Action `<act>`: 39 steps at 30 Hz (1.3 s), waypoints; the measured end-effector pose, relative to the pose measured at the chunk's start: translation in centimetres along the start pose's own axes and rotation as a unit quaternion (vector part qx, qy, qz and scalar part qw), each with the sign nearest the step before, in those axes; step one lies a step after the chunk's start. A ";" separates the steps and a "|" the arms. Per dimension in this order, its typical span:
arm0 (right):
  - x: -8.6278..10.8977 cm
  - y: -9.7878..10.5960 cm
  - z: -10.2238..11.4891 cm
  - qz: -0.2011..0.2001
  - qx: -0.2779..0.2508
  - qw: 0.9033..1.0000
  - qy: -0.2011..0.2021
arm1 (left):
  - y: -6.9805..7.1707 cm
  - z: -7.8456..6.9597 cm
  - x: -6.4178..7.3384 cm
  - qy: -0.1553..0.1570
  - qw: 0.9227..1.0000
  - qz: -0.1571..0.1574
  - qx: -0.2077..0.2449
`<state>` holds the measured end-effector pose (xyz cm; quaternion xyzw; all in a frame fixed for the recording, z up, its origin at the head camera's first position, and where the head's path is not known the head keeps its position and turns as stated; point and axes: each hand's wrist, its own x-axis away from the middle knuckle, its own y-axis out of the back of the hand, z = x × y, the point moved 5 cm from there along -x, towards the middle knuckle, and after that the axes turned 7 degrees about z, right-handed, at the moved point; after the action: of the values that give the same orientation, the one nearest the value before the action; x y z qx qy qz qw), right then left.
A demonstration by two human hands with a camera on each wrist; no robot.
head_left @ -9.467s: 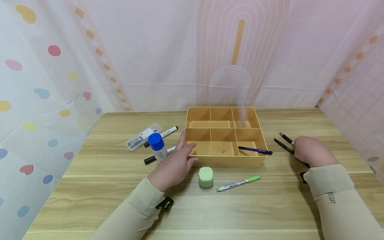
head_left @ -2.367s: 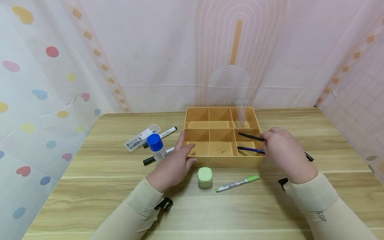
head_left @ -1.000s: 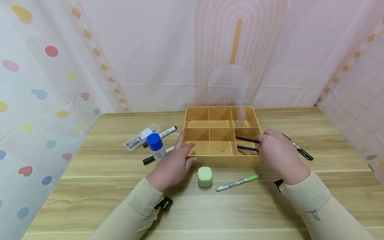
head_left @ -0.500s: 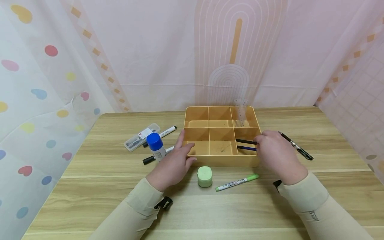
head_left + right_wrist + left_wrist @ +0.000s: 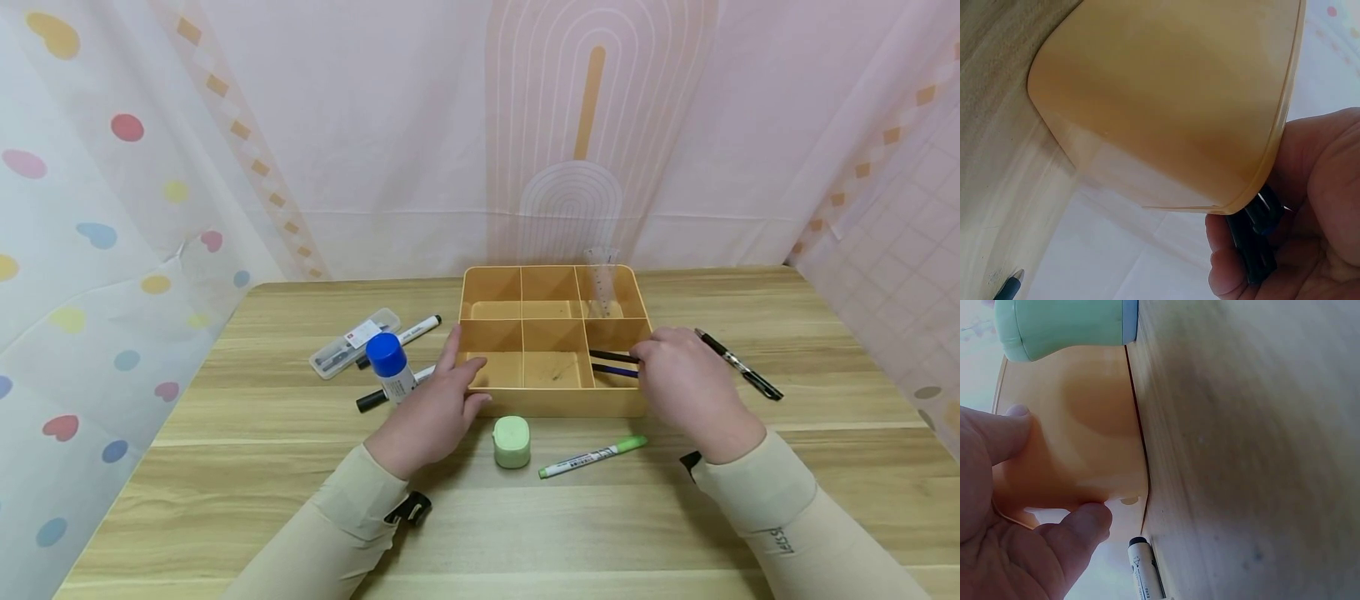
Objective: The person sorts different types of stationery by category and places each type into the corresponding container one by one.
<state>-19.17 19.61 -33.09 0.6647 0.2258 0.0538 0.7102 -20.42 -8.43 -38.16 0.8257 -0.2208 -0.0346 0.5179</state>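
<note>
A tan organizer box with several compartments stands on the table. My left hand grips its front left corner; in the left wrist view the fingertips touch its walls. At the front right compartment, my right hand holds a black pen, low over the rim. A blue pen lies just in front of it, its outer end hidden behind the hand. Two dark pen ends show among the curled fingers in the right wrist view. A clear ruler leans in the back right compartment.
Left lie a clear case, two black-and-white markers and a blue-capped glue stick. In front are a small light green container and a green highlighter. Another black pen lies right.
My right hand has come left from the pens on the table with the black pen, which has sunk into the front right compartment beside the blue pen. The left hand stays at the box corner.
</note>
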 end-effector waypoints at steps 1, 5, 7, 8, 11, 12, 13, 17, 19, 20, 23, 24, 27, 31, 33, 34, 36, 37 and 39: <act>0.0 0.0 0.0 0.002 0.000 1.000 -0.001 | 0.0 0.0 0.0 0.000 1.000 0.000 -0.001; 0.0 -0.1 0.0 0.005 0.004 1.000 -0.001 | 0.0 0.0 0.0 -0.001 1.000 -0.002 -0.003; 0.0 -0.1 0.1 0.007 0.008 1.000 0.001 | 0.0 0.0 0.0 -0.002 1.000 -0.002 -0.004; 0.0 -0.1 0.1 0.008 0.009 1.000 0.001 | 0.0 0.0 0.0 -0.001 1.000 -0.002 -0.004; 0.0 -0.1 0.1 0.009 0.010 1.000 0.003 | 0.0 0.1 0.0 -0.002 1.000 -0.002 -0.003; 0.0 -0.1 0.1 0.009 0.010 1.000 0.003 | 0.0 0.1 0.0 -0.002 1.000 -0.001 -0.003; 0.0 -0.1 0.1 0.009 0.008 1.000 0.003 | 0.0 0.1 0.0 -0.002 1.000 -0.001 -0.003; 0.0 -0.2 0.1 0.014 0.006 1.000 -0.003 | 0.0 0.1 0.0 -0.002 1.000 -0.001 -0.003; 0.1 -0.3 0.1 0.014 0.009 1.000 -0.003 | 0.0 0.1 0.0 -0.002 1.000 -0.001 -0.003; 0.1 -0.3 0.1 0.014 0.011 1.000 -0.003 | 0.0 0.0 0.0 -0.002 1.000 -0.002 -0.003; 0.1 -0.4 0.1 0.012 0.017 1.000 0.001 | 0.0 0.0 0.0 -0.004 1.000 -0.003 -0.004; 0.1 -0.4 0.1 0.012 0.017 1.000 0.001 | 0.0 0.0 0.1 -0.004 1.000 -0.004 -0.003; 0.1 -0.4 0.1 0.014 0.014 1.000 -0.001 | 0.0 0.0 0.1 -0.004 1.000 -0.004 -0.004; 0.1 -0.4 0.1 0.017 0.013 1.000 -0.003 | 0.0 0.0 0.0 -0.004 1.000 -0.004 -0.003; 0.1 -0.4 0.1 0.019 0.013 1.000 -0.005 | 0.0 0.0 0.0 -0.004 1.000 -0.004 -0.002; 0.1 -0.4 0.1 0.019 0.012 1.000 -0.006 | 0.0 0.0 0.0 -0.003 1.000 -0.004 -0.002; 0.1 -0.4 0.1 0.023 0.011 1.000 -0.008 | 0.0 0.0 0.0 -0.004 1.000 -0.005 -0.002; 0.1 -0.4 0.1 0.026 0.009 1.000 -0.009 | 0.0 0.0 0.0 -0.005 1.000 -0.004 -0.001; 0.1 -0.5 0.1 0.030 0.006 0.999 -0.010 | -0.1 0.1 0.0 -0.005 1.000 -0.003 0.001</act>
<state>-19.16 19.50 -33.57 0.6759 0.1987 0.0671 0.7065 -20.42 -8.46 -38.24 0.8266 -0.2208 -0.0401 0.5161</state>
